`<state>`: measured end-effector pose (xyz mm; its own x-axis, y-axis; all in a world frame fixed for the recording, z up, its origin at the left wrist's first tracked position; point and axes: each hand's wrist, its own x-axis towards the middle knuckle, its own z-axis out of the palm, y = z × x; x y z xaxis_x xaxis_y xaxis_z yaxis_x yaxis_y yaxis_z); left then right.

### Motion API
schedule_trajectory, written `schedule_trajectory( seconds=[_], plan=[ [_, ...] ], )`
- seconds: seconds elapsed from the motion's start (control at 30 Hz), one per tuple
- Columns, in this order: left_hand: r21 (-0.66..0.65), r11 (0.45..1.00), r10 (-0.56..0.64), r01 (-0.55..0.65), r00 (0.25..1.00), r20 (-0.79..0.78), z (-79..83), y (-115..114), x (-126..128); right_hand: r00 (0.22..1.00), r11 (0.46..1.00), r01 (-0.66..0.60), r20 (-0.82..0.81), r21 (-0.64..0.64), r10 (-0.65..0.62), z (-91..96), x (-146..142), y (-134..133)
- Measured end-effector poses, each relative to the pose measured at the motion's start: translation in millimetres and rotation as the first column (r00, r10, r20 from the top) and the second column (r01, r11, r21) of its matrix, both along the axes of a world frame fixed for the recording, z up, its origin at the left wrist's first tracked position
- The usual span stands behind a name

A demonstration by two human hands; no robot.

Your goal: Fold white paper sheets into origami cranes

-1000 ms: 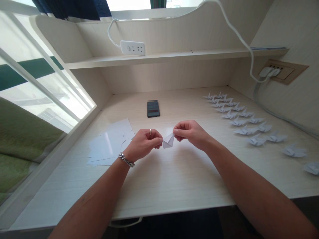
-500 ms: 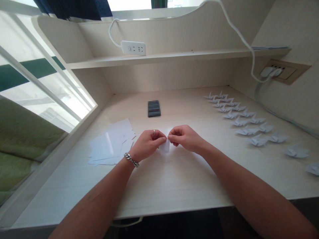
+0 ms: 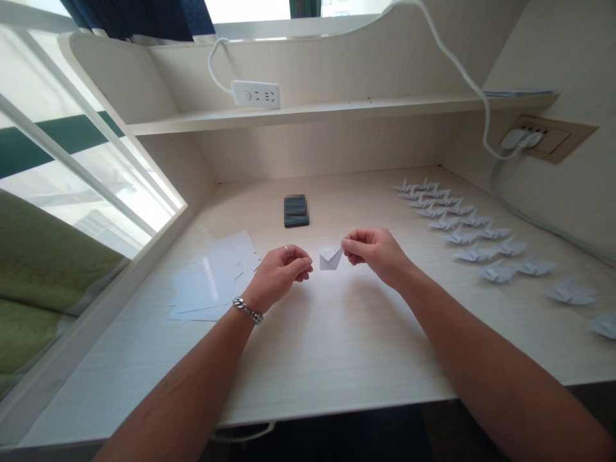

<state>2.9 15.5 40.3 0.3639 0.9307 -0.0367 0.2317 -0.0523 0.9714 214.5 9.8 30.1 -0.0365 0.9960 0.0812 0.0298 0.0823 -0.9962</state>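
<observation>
My right hand (image 3: pixel 368 247) pinches the upper right corner of a small folded paper (image 3: pixel 330 262) between thumb and fingertips. The paper is white, roughly square, with a V-shaped fold line across its upper part. It is held over the middle of the desk. Just left of it is my left hand (image 3: pixel 289 266), with a ring and a chain bracelet. Its fingers are curled in with the thumb against them, nothing shows in them, and a small gap parts them from the paper.
Loose white paper sheets (image 3: pixel 212 276) lie on the desk (image 3: pixel 337 359) at the left. Folded paper cranes (image 3: pixel 462 236) stand in rows at the right. A dark phone-like object (image 3: pixel 296 212) lies behind my hands. A power strip (image 3: pixel 255 94) rests on the shelf (image 3: pixel 327 110).
My left hand has let go of the folded paper and moved left. My right hand has shifted right and slightly away, still holding the paper, which now shows its folded face.
</observation>
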Motion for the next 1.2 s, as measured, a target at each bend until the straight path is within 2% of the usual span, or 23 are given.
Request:
schedule_trajectory(
  seconds=[0.13,0.23,0.3,0.43,0.53,0.67,0.8,0.9,1.07,1.2],
  plan=[
    [-0.038,0.999,-0.003,0.004,0.999,0.046,-6.4,-1.5,7.2,0.999,0.999,-0.005,0.054,0.038,0.003,-3.4,-12.6,-3.1],
    [-0.005,1.0,0.025,-0.025,0.999,0.033,-11.0,0.2,6.6,0.99,0.998,-0.062,0.125,0.019,0.059,-4.6,-14.7,-4.6],
    [0.044,0.999,0.024,-0.024,1.0,-0.004,-12.1,1.0,5.0,0.967,0.993,-0.112,0.232,0.029,0.102,-4.8,-13.9,-5.7],
    [0.161,0.985,-0.036,0.068,0.981,-0.193,-10.0,-1.6,4.6,0.884,0.974,-0.198,0.45,0.114,0.127,-2.7,-15.4,-9.3],
    [0.14,0.986,-0.058,0.089,0.976,-0.209,-8.4,-2.1,4.5,0.843,0.969,-0.236,0.511,0.073,0.166,-0.7,-14.0,-9.8],
    [0.085,0.995,-0.038,0.047,0.994,-0.098,-7.6,2.8,-0.7,0.882,0.968,-0.25,0.411,-0.013,0.233,-1.6,-0.6,-3.6],
    [0.042,0.997,0.059,-0.06,0.998,0.007,-6.2,5.0,-3.3,0.965,0.99,-0.139,0.222,-0.013,0.138,-2.7,7.4,1.4],
    [-0.012,0.994,0.106,-0.106,0.992,0.071,-5.3,2.4,-0.5,0.984,0.991,-0.136,0.116,-0.016,0.136,-2.5,0.0,-0.4],
    [-0.069,0.998,0.021,-0.011,0.989,0.147,-2.9,-2.2,1.1,0.987,0.989,-0.143,0.071,-0.044,0.146,-3.0,-12.7,-3.6],
    [0.012,0.999,-0.033,0.032,0.987,0.158,-2.7,-3.4,-1.2,0.993,0.988,-0.12,0.004,-0.098,0.121,-1.3,-11.1,-3.5]
  ],
)
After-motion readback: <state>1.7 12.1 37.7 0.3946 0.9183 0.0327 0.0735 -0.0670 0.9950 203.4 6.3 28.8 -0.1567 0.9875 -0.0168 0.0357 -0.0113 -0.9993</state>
